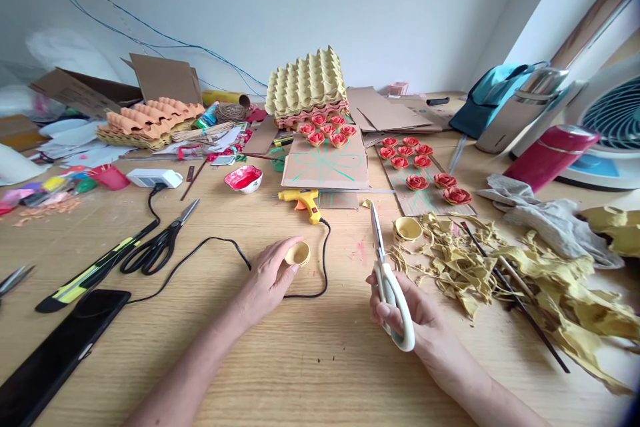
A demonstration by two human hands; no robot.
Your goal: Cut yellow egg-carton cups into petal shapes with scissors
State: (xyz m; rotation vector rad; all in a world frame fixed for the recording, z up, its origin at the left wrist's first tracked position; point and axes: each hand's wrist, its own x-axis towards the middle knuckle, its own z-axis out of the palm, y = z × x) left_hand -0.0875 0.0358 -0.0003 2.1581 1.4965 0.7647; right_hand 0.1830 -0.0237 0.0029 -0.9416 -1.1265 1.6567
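Between the thumb and fingers of my left hand (270,273) is a small yellow egg-carton cup (299,253), its round opening facing up. My right hand (405,310) grips a pair of scissors (387,273) by its white handles, and the blades are together, pointing away from me. To the right of the blades stands another yellow cup (409,229), beside a heap of yellow carton scraps (455,257). A yellow glue gun (303,202) lies just beyond my left hand, its black cord curving around the cup.
Red paper roses (419,182) sit on cardboard pieces (325,163) at the back. A stack of egg trays (306,83) rises behind them. Black scissors (160,240), a cutter knife (95,273) and a phone (65,347) lie left. A red bottle (553,157) stands right, near a fan (615,113).
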